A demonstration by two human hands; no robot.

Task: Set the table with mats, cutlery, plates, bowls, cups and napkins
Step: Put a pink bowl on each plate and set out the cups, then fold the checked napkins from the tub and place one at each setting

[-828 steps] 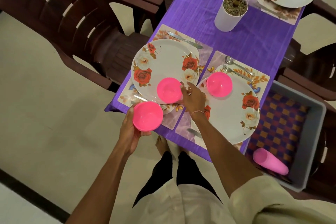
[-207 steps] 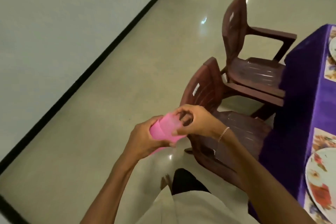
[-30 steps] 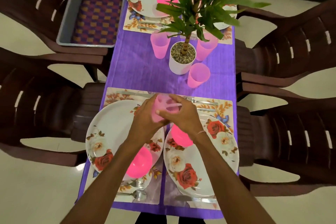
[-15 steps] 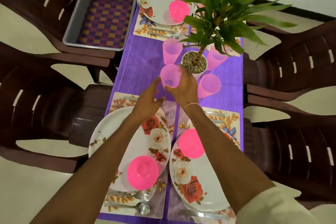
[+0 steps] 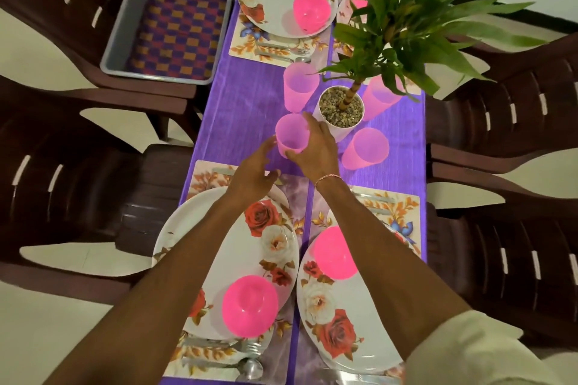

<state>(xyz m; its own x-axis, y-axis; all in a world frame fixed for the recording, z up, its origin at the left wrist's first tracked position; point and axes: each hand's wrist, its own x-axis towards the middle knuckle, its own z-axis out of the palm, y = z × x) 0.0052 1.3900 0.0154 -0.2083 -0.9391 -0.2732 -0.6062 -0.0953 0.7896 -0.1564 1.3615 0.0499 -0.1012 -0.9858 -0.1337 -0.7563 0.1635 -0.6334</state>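
4 pink cups (image 5: 364, 148) round a potted plant (image 5: 341, 111) on a purple cloth (image 5: 244, 109), right hand (image 5: 312, 150) curled round 1 cup (image 5: 292, 134), left hand (image 5: 253, 178) spread loosely beside it, brown chairs (image 5: 513, 109) either side.

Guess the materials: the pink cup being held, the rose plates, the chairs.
Held pink cup: thin plastic, frosted and translucent; the purple cloth tints through it. Rose plate: glossy white with printed flowers; melamine or glazed ceramic, can't tell. Chair: moulded brown plastic, slotted back, dull sheen.
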